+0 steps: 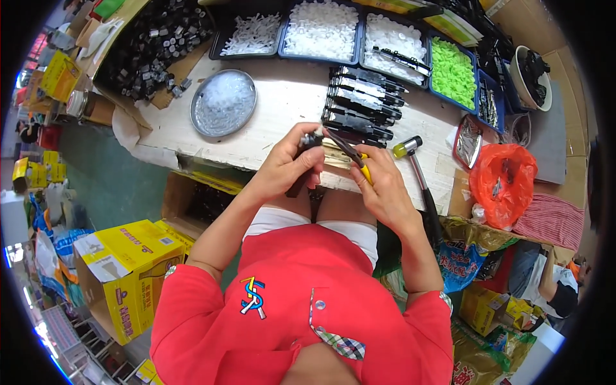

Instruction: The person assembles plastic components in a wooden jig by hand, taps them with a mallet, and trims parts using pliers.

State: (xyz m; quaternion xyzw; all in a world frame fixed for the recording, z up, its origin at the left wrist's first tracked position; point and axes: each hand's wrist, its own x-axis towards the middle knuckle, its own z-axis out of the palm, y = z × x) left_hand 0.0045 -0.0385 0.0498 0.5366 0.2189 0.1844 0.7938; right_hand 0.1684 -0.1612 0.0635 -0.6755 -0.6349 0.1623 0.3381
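Near the table's front edge my left hand point(290, 164) is closed around a dark, narrow part point(299, 185) whose small pale tip shows above the fingers. My right hand point(386, 187) grips pliers with yellow handles point(366, 171); their dark jaws point to the left hand's part and seem to meet its upper end. Whether they clamp anything there is too small to tell. Behind my hands lies a row of black, clip-like pieces point(362, 108) side by side. A hammer with a yellow-green and black head point(405, 148) lies right of my right hand, its handle toward me.
A round metal dish point(218, 135) holds clear small pieces. Along the back stand trays of white parts point(321, 29) and green parts point(452, 72). Loose black blocks point(167, 45) fill the back left. At right are a red plastic bag point(494, 202) and a striped cloth point(552, 221).
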